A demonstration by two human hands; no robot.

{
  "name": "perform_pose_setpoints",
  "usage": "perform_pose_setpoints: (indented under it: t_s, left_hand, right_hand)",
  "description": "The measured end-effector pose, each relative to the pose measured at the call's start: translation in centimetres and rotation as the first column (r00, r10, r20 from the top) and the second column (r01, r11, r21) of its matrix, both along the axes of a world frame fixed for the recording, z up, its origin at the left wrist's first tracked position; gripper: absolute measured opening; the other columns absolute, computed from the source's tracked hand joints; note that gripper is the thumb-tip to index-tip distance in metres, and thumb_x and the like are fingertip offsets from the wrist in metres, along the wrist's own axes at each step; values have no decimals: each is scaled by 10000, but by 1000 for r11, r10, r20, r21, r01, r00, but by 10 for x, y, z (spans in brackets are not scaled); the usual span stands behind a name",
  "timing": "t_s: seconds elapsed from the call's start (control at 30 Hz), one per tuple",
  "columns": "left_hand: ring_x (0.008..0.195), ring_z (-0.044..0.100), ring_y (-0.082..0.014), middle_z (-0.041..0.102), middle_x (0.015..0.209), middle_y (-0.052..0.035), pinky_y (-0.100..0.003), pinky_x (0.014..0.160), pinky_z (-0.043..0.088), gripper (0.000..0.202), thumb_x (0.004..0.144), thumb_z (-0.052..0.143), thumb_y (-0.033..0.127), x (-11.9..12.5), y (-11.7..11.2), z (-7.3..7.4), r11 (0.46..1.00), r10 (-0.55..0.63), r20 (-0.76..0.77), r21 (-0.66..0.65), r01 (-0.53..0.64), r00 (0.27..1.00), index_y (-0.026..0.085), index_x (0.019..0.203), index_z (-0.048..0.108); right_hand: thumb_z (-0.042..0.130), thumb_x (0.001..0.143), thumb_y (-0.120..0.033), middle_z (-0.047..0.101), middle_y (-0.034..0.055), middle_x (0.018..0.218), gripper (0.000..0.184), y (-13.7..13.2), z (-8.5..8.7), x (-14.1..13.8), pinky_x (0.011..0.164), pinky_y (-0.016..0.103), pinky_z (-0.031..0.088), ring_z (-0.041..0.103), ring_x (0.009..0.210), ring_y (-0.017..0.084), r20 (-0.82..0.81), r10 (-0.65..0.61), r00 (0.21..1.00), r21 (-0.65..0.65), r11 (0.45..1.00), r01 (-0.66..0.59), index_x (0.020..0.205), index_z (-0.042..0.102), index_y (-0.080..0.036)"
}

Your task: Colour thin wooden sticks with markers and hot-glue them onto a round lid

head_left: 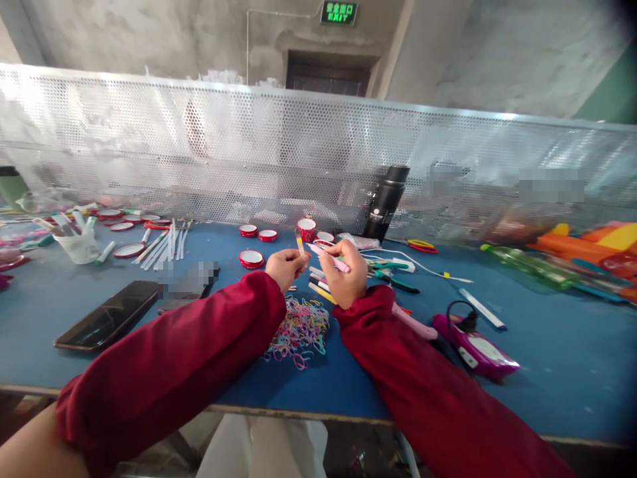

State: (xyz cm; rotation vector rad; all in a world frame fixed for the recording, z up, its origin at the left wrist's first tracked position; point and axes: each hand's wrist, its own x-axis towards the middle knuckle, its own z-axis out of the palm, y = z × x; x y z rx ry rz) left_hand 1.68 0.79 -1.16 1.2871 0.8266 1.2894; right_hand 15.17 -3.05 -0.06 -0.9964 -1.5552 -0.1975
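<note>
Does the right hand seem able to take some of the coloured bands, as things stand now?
Probably yes, though the right hand grips a pink pen that may need setting down first. The bands lie close by, mostly uncovered, between the left sleeve and the right sleeve.

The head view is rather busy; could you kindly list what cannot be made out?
In the head view:
Pink pen: middle, hidden by the right hand.
Thin stick: lower end, covered by the left hand.
Rubber bands: upper left part, behind the left sleeve.
Black flask: lettering too small.
Orange item: cut off by the right edge.
</note>
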Motion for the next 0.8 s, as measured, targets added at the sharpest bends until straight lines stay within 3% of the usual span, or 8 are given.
perform_pose_setpoints:
  t_s: [0.13, 0.3, 0.47, 0.63, 0.8]
  left_hand:
    - [466, 399, -60, 495, 512, 26, -201, 452, 293, 266, 630, 736, 383, 0, 0, 0, 1000, 7, -13, -7, -7, 1000, 141, 650, 628]
    - [474, 410, -58, 525, 550, 22, -200, 456, 293, 279, 624, 745, 379, 0, 1, -1, 1000, 3, -2, -7, -3, 1000, 134, 730, 664]
    - [465, 409, -57, 509, 524, 23, -199, 450, 291, 248, 642, 727, 363, 0, 0, 0, 1000, -9, 2, -1, 9, 1000, 134, 651, 632]
    - [484, 430, -57, 536, 580, 20, -193, 456, 313, 191, 670, 694, 294, 0, 0, 3, 1000, 13, 21, -6, -13, 1000, 135, 775, 681]
    - [493, 442, -61, 529, 583, 17, -188, 446, 308, 165, 698, 662, 274, 1, 2, 3, 1000, 22, 24, 4, -22, 999, 125, 770, 669]
  right_hand:
    - [595, 798, -244, 591, 2, 706, 69, 0, 0, -1, 618, 300, 429, 554, 670, 170, 53, 49, 997, -5, 999, -49, 752, 552, -217]
    - [589, 803, -245, 590, -3, 680, 76, -1, 0, -1, 600, 294, 426, 550, 643, 166, 0, 0, 1000, 9, 1000, 0, 746, 548, -217]
    - [595, 810, -247, 606, 2, 709, 62, -1, 1, -1, 625, 298, 453, 571, 663, 168, 21, 43, 999, 3, 999, -43, 765, 566, -215]
    - [543, 879, -272, 673, 39, 871, 136, 2, 3, 4, 699, 324, 501, 633, 756, 185, -120, 48, 992, 30, 999, -45, 993, 590, -217]
    - [510, 914, -306, 706, 54, 942, 184, 7, -1, 7, 727, 352, 524, 662, 765, 198, -74, 80, 994, -36, 996, -83, 1058, 600, -234]
